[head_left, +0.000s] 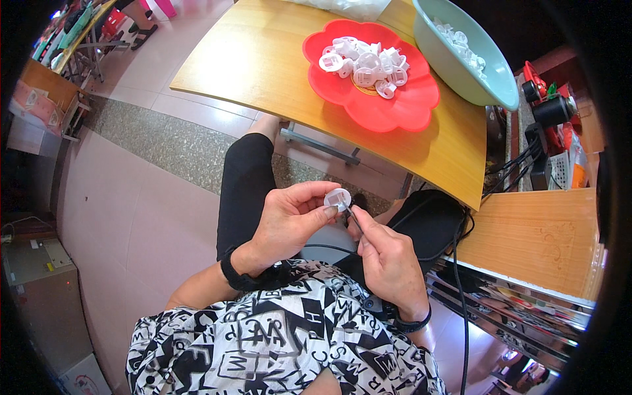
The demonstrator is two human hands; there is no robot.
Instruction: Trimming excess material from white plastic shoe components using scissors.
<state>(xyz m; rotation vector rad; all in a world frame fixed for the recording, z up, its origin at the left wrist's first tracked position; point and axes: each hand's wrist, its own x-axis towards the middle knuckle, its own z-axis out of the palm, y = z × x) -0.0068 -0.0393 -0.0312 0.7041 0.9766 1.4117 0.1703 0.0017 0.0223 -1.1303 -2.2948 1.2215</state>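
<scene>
Pinched between left hand [286, 220] fingertips is a white cap [338, 197]; the right hand [388, 260] closes on a thin tool [353, 216] touching it. Beyond, a wooden table [263, 59] bears a red plate [408, 108] of caps and a green bowl [490, 72]. Tiled floor [131, 217] lies below.

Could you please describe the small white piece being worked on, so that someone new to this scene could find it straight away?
Start at the wooden table with the red flower-shaped plate, then look below its near edge to the person's lap. There the left hand pinches a small round white plastic piece, with the right hand touching it. It alone is held; the others lie heaped on the plate.
</scene>
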